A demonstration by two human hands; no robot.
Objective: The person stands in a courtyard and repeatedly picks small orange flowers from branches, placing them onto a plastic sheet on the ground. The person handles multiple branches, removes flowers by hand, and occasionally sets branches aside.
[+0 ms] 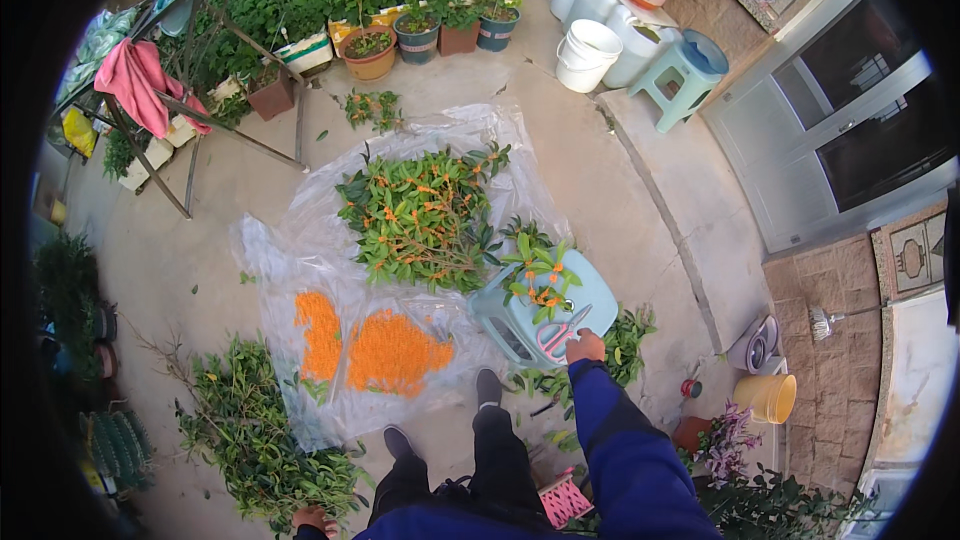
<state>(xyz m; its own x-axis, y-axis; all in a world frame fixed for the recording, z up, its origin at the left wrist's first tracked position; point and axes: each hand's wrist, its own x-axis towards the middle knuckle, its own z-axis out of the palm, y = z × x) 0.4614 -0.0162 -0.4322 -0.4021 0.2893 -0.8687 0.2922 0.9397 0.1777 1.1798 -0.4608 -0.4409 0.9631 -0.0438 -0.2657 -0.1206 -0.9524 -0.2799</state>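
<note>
My right hand (586,348) is at the edge of a light-blue plastic stool (598,281), against the pink handles of a pair of scissors (559,336). The scissors lie on the seat, blades pointing away from me; the grip is not clear. Beside them on the seat rests a leafy sprig with orange flowers (541,281). Low at the bottom edge, my left hand (313,519) is partly in view with fingers bent, next to a heap of cut leafy branches (259,427). Whether it holds anything cannot be made out.
Clear plastic sheeting (289,240) covers the ground, bearing flowering branches (420,217) and loose orange blossoms (397,352). A metal frame (247,142) with a pink cloth (135,82) stands far left. Potted plants (367,49), a white bucket (587,56) and another stool (679,75) stand beyond.
</note>
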